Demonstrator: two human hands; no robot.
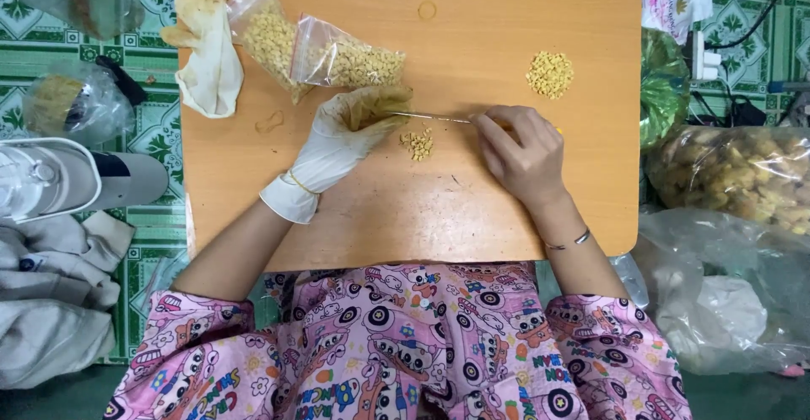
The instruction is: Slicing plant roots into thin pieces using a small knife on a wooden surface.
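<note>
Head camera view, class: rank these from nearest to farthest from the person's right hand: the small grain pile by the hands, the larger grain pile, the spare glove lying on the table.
Measured from the right hand:
1. Small grain pile, just beside it, between the two hands.
2. Larger grain pile, farther up the table, towards its right edge.
3. Spare glove, at the far left corner of the table.

Single head-worn view, looking straight down, fairly close, over small wooden table (253, 200) and lap

Bright, even light from above falls on the orange wooden bench (472, 209); shadows under the hands are soft and short. Focus is sharp centrally; edges bend slightly.
</note>
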